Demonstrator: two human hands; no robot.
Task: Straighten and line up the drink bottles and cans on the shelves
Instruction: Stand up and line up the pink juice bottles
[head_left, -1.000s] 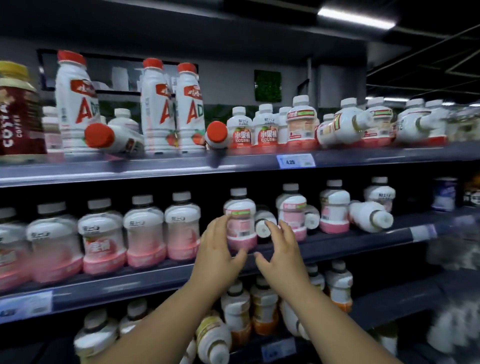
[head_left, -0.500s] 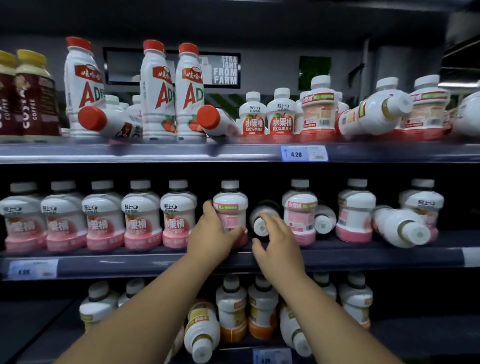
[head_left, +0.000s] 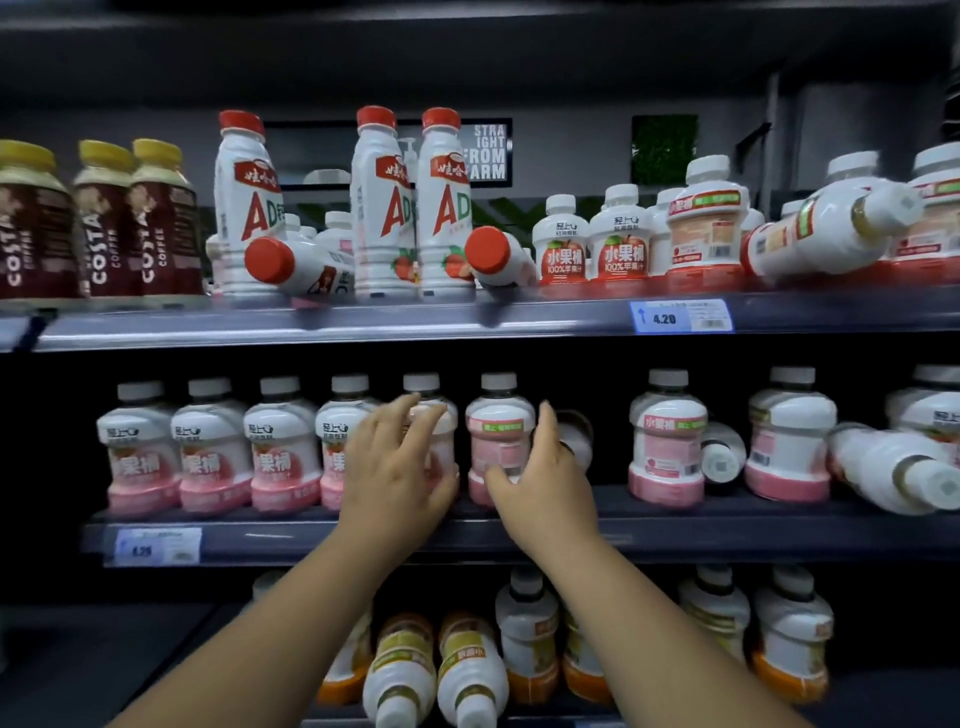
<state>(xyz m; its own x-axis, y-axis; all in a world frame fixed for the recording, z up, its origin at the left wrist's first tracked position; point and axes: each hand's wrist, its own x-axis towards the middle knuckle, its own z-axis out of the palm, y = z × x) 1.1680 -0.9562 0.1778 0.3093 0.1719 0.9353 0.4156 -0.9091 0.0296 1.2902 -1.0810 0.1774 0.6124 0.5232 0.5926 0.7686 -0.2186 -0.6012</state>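
On the middle shelf (head_left: 519, 540) stands a row of white-and-pink bottles (head_left: 208, 457). My left hand (head_left: 395, 478) lies with spread fingers across the front of the fifth bottle (head_left: 441, 447) in that row. My right hand (head_left: 545, 483) grips the neighbouring pink bottle (head_left: 498, 436), which stands upright with its back label facing out. Behind my right hand a bottle (head_left: 579, 441) lies on its side, cap forward. Further right, two more lie toppled (head_left: 722, 460) (head_left: 904, 478) among upright ones (head_left: 667, 447).
On the top shelf (head_left: 467, 317), two red-capped AD bottles (head_left: 291, 267) (head_left: 498, 260) and a white bottle (head_left: 831, 234) lie on their sides among upright bottles and Costa coffee bottles (head_left: 98, 228). The bottom shelf holds orange-based bottles, two of them (head_left: 400, 675) (head_left: 472, 675) tipped forward.
The view has dropped and come closer. My left hand has moved off the back-labelled bottle onto its left neighbour. My right hand has taken hold of the back-labelled bottle.
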